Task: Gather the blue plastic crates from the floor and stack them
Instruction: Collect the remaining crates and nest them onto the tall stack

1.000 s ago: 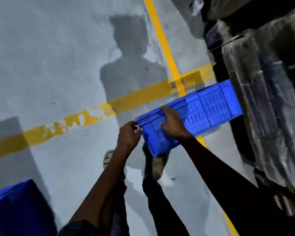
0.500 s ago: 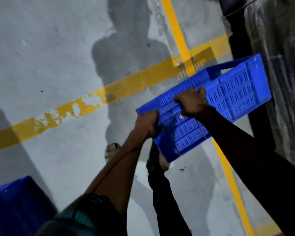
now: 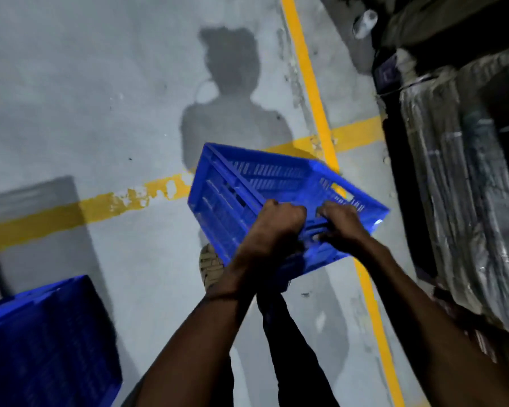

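Note:
A blue slotted plastic crate (image 3: pixel 247 186) hangs tilted in the air above the grey floor, its open side facing up and away. My left hand (image 3: pixel 272 230) and my right hand (image 3: pixel 340 227) both grip its near rim, close together. At the bottom left stands another blue crate (image 3: pixel 41 342), partly cut off by the frame edge.
Yellow painted lines (image 3: pixel 71 210) cross the grey concrete floor. Dark shrink-wrapped goods (image 3: pixel 465 186) on a pallet fill the right side. My sandalled foot (image 3: pixel 209 265) and dark trouser leg show below the held crate. A pale object (image 3: pixel 365 22) lies at the top right.
The crate has swung leftward and turned, so its open inside now faces me. Both hands have shifted closer together on its near rim. The view has tilted up a little.

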